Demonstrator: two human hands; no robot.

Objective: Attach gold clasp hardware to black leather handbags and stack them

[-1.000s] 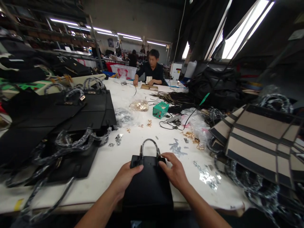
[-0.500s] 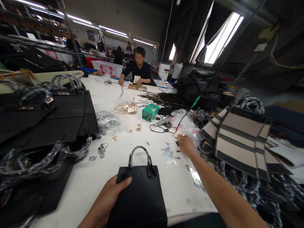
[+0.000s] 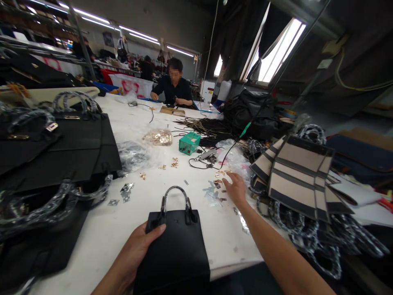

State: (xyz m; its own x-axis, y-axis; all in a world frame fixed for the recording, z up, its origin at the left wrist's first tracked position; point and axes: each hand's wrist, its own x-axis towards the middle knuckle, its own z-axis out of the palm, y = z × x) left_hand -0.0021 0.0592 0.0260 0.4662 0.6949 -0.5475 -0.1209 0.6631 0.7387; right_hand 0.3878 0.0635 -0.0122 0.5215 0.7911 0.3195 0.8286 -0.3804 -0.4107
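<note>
A small black handbag point(image 3: 173, 248) with a plastic-wrapped handle stands at the table's near edge. My left hand point(image 3: 145, 243) grips its upper left side, thumb on the front panel and the other fingers hidden behind. My right hand point(image 3: 236, 189) reaches over the table with thumb and fingers apart, just beside small gold metal fittings point(image 3: 218, 181). No object shows between those fingers. Close to that hand lie flat silver plates point(image 3: 209, 191) and a few dark little tabs.
Black bags point(image 3: 61, 151) are stacked at left, striped bag panels point(image 3: 302, 172) at right. Beyond my hands are a green control box point(image 3: 189, 143), a corded grey tool point(image 3: 205, 155) and a bag of gold parts point(image 3: 159, 137). A co-worker point(image 3: 174, 88) sits across the white table point(image 3: 172, 172).
My right hand has drawn slightly away from the gold fittings, its fingers more spread. The left hand still holds the handbag. The view has shifted a little, and the co-worker's hands have moved.
</note>
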